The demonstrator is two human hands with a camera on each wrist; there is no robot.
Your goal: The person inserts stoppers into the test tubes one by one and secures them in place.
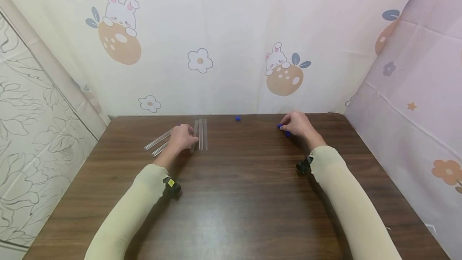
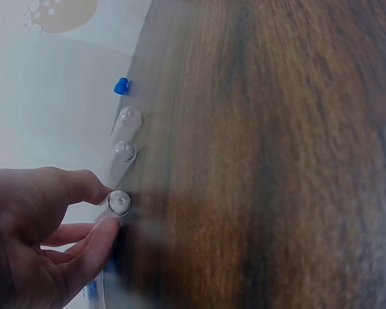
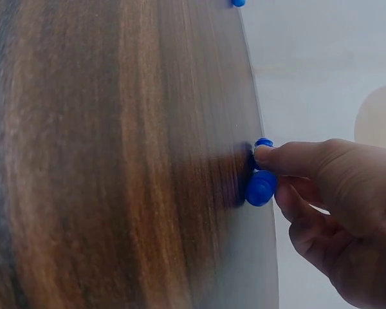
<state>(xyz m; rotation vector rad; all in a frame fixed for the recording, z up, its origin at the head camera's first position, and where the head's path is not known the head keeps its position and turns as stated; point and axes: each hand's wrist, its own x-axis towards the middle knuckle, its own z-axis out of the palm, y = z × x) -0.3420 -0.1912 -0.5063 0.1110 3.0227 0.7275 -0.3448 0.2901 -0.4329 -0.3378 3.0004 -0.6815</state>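
Left hand point(image 1: 183, 136): thumb and a finger are pinching a clear tube point(image 2: 119, 202) near its closer end, rest of the fingers curling behind. Right hand point(image 1: 296, 123): fingertips are closing together on a blue cap point(image 3: 264, 142) (pinching, by the look of it). A second blue cap point(image 3: 261, 188) is sitting just beside it, right under those fingers.

Key relation: the held tube is lying well to the left of the right fingers, its long axis running front to back; left hand is the one at the tube, right hand the one at the cap.

Outward from the left fingers: a middle tube point(image 1: 201, 135) and an outer tube point(image 1: 205, 135) are lying just to their right, roughly parallel. An upper slanted tube point(image 1: 158, 140) and a lower slanted tube point(image 1: 160, 149) are lying to their left. A third blue cap point(image 1: 238, 118) is resting between the two hands, near the table point(image 1: 231, 196)'s back edge.

Hard to make out: the left hand is covering the slanted tubes' far ends (some blue is peeking out, can't tell if capped); the held tube's far end is too small to read; right fingers are hiding part of their cap.
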